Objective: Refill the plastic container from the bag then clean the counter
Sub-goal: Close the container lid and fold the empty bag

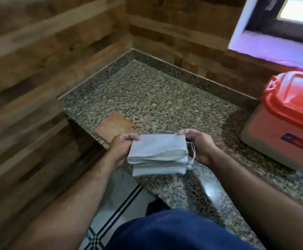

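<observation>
A folded white bag (158, 154) is held flat above the front edge of the speckled granite counter (156, 98). My left hand (121, 147) grips its left end and my right hand (199, 146) grips its right end, where thin white string handles hang down. The plastic container (282, 132), pale-bodied with a closed red lid and a sticker on its front, stands on the counter at the right. An orange-brown cloth (113, 129) lies flat on the counter just beyond my left hand.
Wood-panelled walls enclose the counter corner at the left and back. A window sill (273, 51) runs above the container at the upper right. Tiled floor with dark stripes (114, 210) shows below the counter edge.
</observation>
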Available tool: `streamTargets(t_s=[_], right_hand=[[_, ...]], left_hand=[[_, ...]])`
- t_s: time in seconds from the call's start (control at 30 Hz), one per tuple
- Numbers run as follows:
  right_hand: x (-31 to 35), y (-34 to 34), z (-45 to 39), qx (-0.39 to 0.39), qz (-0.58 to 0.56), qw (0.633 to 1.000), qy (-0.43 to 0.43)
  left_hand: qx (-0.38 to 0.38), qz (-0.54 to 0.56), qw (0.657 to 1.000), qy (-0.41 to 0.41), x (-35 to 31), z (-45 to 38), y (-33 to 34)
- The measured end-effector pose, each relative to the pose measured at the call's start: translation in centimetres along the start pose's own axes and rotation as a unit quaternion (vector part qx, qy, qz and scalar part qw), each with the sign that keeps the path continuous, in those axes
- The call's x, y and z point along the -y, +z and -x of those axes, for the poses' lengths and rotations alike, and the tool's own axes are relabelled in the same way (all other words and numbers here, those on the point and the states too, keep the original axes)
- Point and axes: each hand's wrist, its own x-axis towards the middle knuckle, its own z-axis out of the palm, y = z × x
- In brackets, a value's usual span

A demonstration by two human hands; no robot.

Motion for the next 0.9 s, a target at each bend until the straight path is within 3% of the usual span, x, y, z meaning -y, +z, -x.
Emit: streamTargets(t_s=[0.17, 0.33, 0.43, 0.5, 0.57, 0.67, 0.73, 0.9], right_hand=[[-3.2, 5.3, -0.8, 0.147, 0.174, 0.966, 0.121], [-6.4, 13.0, -0.3, 0.235, 0.231, 0.939, 0.101], [-8.0, 17.6, 0.6, 0.286, 0.268, 0.918, 0.063], [-9.1, 21.0, 1.7, 0.321, 0.287, 0.902, 0.031], [-10.2, 24.5, 2.6, 0.355, 0.310, 0.882, 0.004], [-12.5, 29.8, 2.6, 0.387, 0.349, 0.853, -0.028], [-14.9, 34.3, 2.7, 0.397, 0.392, 0.829, -0.037], [-22.4, 43.1, 0.9, 0.363, 0.502, 0.783, -0.054]], left_hand=[[-0.177, 0.065, 0.982, 0.004, 3.1, 5.6, -4.3], [-0.267, 0.139, 0.953, 0.023, 5.0, 10.9, -11.0], [-0.283, 0.097, 0.952, 0.071, 3.7, 14.6, -16.1], [-0.258, -0.030, 0.963, 0.076, 2.6, 16.8, -20.2], [-0.157, -0.209, 0.964, 0.051, 1.6, 18.7, -23.7], [-0.040, -0.466, 0.883, -0.022, 0.7, 20.4, -27.4], [-0.044, -0.504, 0.861, -0.049, 1.4, 21.2, -30.7], [-0.096, -0.469, 0.875, -0.076, 7.5, 21.6, -39.8]])
